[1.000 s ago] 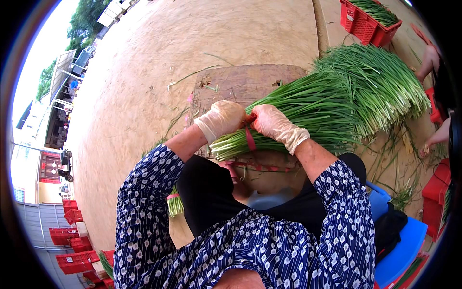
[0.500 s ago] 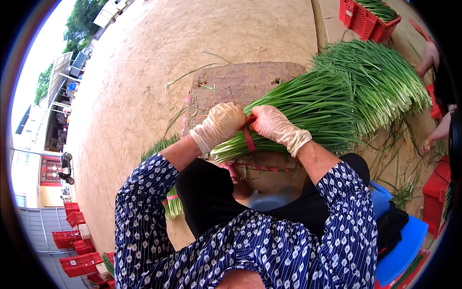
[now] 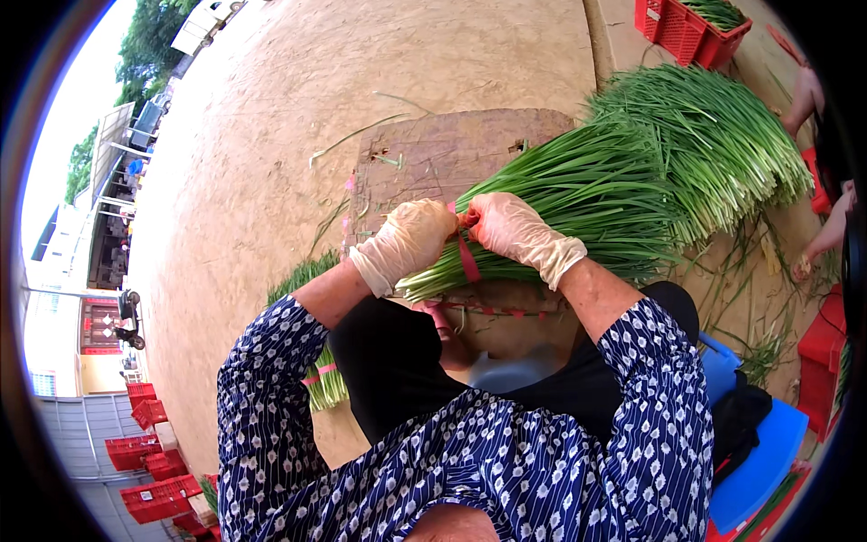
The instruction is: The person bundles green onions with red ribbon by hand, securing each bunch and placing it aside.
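A thick bunch of garlic chives point(image 3: 578, 203) lies slantwise over a worn wooden board point(image 3: 424, 158), its pale stem ends toward my lap. Around the bunch, near the stems, runs a pink-red tie strip point(image 3: 468, 260). My left hand point(image 3: 411, 239), in a thin whitish glove, is closed at the strip on top of the bunch. Close beside it, my right hand point(image 3: 519, 233), gloved too, pinches the strip, with reddish stains on its fingertips. A short pink piece shows by the left fingers; the exact grip is partly hidden.
Loose chives point(image 3: 713, 149) are heaped right of the board. A tied bunch point(image 3: 327, 384) lies beside my left leg. A red crate point(image 3: 691, 36) stands far right, and a blue plastic seat point(image 3: 763, 461) at near right. Another person's leg point(image 3: 806, 99) shows at the right edge.
My left hand has turned and lowered slightly, and a bit of pink strip now shows by its fingers. The right hand stays nearly in place. The bunch lies as before.
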Demonstrator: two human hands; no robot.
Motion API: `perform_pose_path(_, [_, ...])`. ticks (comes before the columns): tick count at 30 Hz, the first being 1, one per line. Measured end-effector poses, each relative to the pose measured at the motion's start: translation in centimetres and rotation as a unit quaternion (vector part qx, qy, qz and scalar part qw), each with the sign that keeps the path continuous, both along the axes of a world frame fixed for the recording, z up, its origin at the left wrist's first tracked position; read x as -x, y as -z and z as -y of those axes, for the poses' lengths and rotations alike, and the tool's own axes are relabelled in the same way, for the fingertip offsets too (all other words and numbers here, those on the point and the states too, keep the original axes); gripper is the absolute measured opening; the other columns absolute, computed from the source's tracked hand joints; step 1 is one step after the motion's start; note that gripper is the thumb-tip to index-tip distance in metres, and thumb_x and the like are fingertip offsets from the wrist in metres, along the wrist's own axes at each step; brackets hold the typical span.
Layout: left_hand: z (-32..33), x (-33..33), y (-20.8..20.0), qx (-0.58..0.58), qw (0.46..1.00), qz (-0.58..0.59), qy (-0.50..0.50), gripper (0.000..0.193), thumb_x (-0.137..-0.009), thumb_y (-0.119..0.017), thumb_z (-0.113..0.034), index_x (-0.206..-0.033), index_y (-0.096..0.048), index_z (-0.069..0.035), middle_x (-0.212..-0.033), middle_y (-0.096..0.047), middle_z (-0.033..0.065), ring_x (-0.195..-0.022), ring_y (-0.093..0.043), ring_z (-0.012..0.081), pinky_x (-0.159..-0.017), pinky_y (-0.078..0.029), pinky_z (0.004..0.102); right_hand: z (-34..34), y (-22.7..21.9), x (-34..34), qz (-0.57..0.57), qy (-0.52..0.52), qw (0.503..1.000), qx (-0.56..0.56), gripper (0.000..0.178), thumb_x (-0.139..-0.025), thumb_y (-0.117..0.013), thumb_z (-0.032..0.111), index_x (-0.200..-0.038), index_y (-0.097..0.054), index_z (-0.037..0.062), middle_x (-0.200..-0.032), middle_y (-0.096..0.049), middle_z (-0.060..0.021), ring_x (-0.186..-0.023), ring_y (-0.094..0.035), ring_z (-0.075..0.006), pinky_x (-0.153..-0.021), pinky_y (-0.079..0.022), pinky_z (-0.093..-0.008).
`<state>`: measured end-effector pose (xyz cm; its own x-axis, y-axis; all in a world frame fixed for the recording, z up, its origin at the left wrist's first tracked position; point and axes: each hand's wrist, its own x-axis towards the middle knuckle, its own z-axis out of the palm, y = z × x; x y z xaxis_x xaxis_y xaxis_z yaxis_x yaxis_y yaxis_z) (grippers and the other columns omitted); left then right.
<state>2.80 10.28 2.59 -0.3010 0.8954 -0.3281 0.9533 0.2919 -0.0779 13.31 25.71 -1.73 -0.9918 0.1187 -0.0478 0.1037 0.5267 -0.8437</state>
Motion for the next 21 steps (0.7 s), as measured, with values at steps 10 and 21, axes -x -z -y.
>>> perform_pose_path(10, [-0.7, 0.6, -0.8, -0.101, 0.987, 0.126, 0.020, 0.018, -0.085, -0.067, -0.019, -0.099, -0.067, -0.008, -0.096, -0.068, 0.0151, -0.093, -0.066, 0.0366, -0.076, -0.053, 0.0453, 0.1, 1.4, 0.2, -0.006, -0.005, 1.000, 0.009, 0.021, -0.077, -0.067, 0.007, -0.097, -0.072, 0.0028, -0.088, -0.069, -0.0221, -0.088, -0.067, -0.0374, -0.077, -0.052, -0.0421])
perform_pose_path(21, [0.0, 1.3, 0.1, -0.126, 0.958, 0.136, 0.217, 0.012, -0.080, -0.056, -0.009, -0.092, -0.058, -0.007, -0.087, -0.062, 0.0132, -0.086, -0.067, 0.0344, -0.068, -0.053, 0.0454, -0.6, 0.8, -1.4, 0.068, 0.106, 0.921, 0.369, 0.025, -0.095, -0.068, 0.023, -0.085, -0.062, 0.0002, -0.065, -0.059, -0.0032, -0.045, -0.049, -0.0112, -0.042, -0.040, -0.0277])
